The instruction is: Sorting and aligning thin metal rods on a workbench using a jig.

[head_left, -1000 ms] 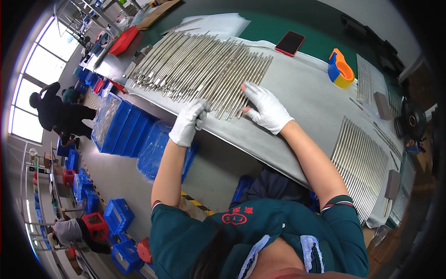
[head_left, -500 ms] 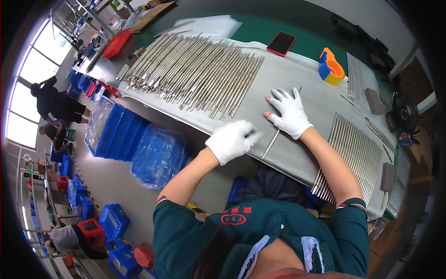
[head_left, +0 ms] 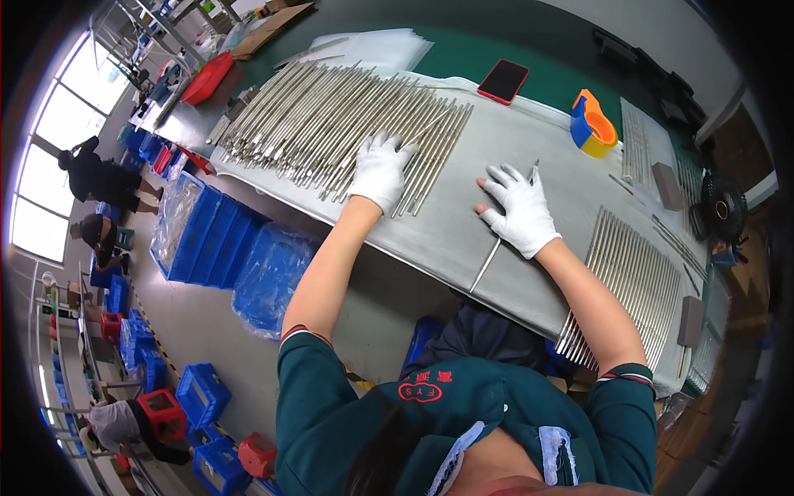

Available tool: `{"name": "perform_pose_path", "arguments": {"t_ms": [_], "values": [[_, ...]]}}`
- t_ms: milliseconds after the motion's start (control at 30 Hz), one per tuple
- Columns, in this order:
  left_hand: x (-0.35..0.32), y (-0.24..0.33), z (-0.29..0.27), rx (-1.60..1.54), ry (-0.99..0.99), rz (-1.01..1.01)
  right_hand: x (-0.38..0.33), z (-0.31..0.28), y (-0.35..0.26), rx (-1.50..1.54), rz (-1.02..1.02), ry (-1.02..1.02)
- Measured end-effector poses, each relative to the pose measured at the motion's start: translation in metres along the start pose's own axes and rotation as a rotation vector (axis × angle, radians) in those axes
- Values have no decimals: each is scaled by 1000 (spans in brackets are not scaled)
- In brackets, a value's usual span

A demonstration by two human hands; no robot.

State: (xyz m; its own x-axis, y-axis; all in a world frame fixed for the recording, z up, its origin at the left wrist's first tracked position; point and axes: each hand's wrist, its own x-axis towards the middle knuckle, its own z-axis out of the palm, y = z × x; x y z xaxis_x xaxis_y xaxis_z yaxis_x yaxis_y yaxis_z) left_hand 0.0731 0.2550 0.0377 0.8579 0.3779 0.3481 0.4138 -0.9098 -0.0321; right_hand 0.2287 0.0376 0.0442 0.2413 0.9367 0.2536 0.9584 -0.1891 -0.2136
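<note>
My left hand [head_left: 380, 173], in a white glove, is at the right part of a wide spread of thin metal rods [head_left: 331, 120]. Between its thumb and fingers it appears to grip one metal rod [head_left: 430, 124], slanting across its neighbours; the grip is partly hidden. My right hand [head_left: 523, 212], gloved with two bare fingertips, lies flat with fingers apart over a single metal rod [head_left: 486, 266] on the grey table cover [head_left: 447, 240]. That rod shows below the palm and beyond the fingers.
A neat row of rods [head_left: 620, 289] lies under my right forearm. Beyond are a phone [head_left: 503, 82] and an orange, blue and yellow tape dispenser [head_left: 592, 126]. Grey blocks [head_left: 690, 321] and a black fan [head_left: 724, 205] stand at right. Blue crates [head_left: 213, 236] and other people are at left.
My left hand has moved up from the table's near edge onto the rod spread, where one rod is now tilted askew. My right hand has stayed nearly in place.
</note>
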Motion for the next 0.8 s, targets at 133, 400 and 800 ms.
{"name": "perform_pose_path", "arguments": {"t_ms": [133,400,800], "values": [[-1,-9,15,-54,111,-65,1,0,-1,12,-2,6],[5,-3,1,-76,81,-132,2,1,0,11,1,4],[0,0,5,-20,62,-229,2,-1,-2,20,-2,10]]}}
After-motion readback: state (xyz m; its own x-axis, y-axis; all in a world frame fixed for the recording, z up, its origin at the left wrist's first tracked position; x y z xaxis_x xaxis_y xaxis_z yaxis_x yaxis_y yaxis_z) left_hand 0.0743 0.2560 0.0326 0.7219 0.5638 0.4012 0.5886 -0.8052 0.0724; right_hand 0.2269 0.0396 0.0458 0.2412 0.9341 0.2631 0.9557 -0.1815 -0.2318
